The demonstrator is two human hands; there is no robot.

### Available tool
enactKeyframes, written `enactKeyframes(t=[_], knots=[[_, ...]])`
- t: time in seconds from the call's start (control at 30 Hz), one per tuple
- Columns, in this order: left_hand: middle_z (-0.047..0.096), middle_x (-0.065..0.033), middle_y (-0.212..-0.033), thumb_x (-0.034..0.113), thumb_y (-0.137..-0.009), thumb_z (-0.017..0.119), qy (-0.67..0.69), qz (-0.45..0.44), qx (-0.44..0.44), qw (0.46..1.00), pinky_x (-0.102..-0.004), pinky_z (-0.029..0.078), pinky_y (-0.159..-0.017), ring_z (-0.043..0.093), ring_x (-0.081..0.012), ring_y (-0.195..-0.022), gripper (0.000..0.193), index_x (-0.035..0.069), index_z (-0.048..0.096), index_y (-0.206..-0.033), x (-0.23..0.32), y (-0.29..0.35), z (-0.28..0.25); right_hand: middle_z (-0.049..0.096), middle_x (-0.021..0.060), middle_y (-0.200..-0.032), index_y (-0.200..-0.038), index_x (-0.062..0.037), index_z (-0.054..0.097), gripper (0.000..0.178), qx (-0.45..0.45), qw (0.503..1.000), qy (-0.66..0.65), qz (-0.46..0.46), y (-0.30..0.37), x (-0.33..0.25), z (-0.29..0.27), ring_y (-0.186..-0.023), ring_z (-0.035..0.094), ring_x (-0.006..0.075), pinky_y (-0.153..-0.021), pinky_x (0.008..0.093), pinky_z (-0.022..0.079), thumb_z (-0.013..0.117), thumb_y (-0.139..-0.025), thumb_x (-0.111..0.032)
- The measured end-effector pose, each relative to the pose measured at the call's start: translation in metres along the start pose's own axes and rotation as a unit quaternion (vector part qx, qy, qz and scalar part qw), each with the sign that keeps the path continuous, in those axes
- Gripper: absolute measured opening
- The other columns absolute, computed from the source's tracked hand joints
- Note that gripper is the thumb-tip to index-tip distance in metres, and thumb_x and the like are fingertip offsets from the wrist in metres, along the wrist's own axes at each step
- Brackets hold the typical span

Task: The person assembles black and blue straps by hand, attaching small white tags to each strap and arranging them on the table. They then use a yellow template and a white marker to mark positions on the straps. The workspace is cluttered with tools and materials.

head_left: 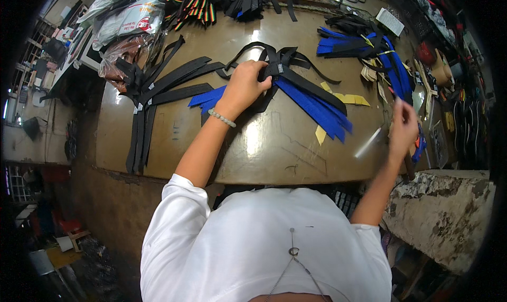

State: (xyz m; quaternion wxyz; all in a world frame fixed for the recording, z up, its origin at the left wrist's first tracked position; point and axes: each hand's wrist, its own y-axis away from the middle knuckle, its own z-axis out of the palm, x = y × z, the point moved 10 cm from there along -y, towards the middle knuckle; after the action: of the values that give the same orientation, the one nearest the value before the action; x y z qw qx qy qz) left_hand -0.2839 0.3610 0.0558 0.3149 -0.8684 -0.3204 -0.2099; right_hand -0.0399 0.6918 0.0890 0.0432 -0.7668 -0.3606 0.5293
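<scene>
My left hand (247, 86) is closed on the middle of a bundle of black straps (311, 84), where they are gathered together. Blue straps (314, 109) fan out from this bundle toward the lower right, and more blue ends poke out left of my wrist. My right hand (403, 130) is raised over the table's right edge, slightly blurred. Its fingers are drawn together, and whatever they may hold cannot be made out. Close beyond its fingertips hangs another bunch of blue straps (397, 72).
More black straps (182, 72) lie on the left of the brown table (248, 162). Plastic bags (129, 25) and striped straps (198, 9) are at the back. Yellow strips (352, 99) lie right of the bundle. A worn, peeling block (438, 207) stands at the lower right.
</scene>
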Motion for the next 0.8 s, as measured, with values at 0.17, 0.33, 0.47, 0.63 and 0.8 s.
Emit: enactKeyframes(t=[0.17, 0.33, 0.47, 0.63, 0.8], knots=[[0.068, -0.0182, -0.092, 0.021, -0.077, 0.075, 0.049, -0.084, -0.001, 0.995, -0.035, 0.051, -0.08, 0.066, -0.0268, -0.087, 0.04, -0.004, 0.065, -0.107, -0.018, 0.0, 0.009, 0.065, 0.0134, -0.096, -0.102, 0.0021, 0.056, 0.022, -0.323, 0.844, -0.428, 0.001, 0.043, -0.108, 0.208, -0.084, 0.066, 0.0178, -0.079, 0.028, 0.054, 0.055, -0.098, -0.019], [0.067, -0.0196, -0.085, 0.022, -0.083, 0.071, 0.138, -0.166, 0.058, 0.975, -0.0346, 0.05, -0.074, 0.066, -0.028, -0.079, 0.03, -0.004, 0.068, -0.097, -0.042, 0.005, 0.017, 0.065, 0.0083, -0.084, -0.093, 0.0007, 0.052, 0.018, -0.278, 0.948, -0.152, 0.03, 0.063, -0.08, 0.28, -0.075, 0.061, 0.0099, -0.069, 0.0237, 0.05, 0.057, -0.096, -0.017], [0.068, -0.0177, -0.079, 0.02, -0.086, 0.069, 0.156, -0.185, 0.083, 0.967, -0.0312, 0.05, -0.066, 0.064, -0.0214, -0.069, 0.025, -0.005, 0.068, -0.091, -0.048, 0.012, 0.018, 0.065, 0.0066, -0.083, -0.087, 0.0004, 0.059, 0.014, -0.248, 0.94, -0.228, -0.06, 0.069, -0.094, 0.266, -0.075, 0.06, 0.0111, -0.069, 0.0243, 0.049, 0.063, -0.089, -0.013], [0.065, -0.0181, -0.081, 0.019, -0.09, 0.063, 0.141, -0.163, 0.119, 0.969, -0.0342, 0.049, -0.067, 0.062, -0.0249, -0.07, 0.024, -0.005, 0.064, -0.091, -0.046, 0.015, 0.009, 0.064, 0.0114, -0.087, -0.085, 0.0018, 0.059, 0.016, -0.247, 0.943, -0.216, -0.061, 0.072, -0.102, 0.263, -0.079, 0.064, 0.0194, -0.07, 0.0293, 0.053, 0.065, -0.085, -0.013], [0.061, -0.0193, -0.082, 0.017, -0.093, 0.058, 0.065, -0.124, 0.115, 0.983, -0.0381, 0.048, -0.069, 0.061, -0.0313, -0.074, 0.022, -0.005, 0.058, -0.09, -0.032, 0.013, 0.009, 0.063, 0.0087, -0.086, -0.087, 0.0012, 0.06, 0.014, -0.251, 0.946, -0.174, -0.104, 0.073, -0.11, 0.263, -0.078, 0.06, 0.0151, -0.072, 0.0282, 0.051, 0.065, -0.085, -0.012]])
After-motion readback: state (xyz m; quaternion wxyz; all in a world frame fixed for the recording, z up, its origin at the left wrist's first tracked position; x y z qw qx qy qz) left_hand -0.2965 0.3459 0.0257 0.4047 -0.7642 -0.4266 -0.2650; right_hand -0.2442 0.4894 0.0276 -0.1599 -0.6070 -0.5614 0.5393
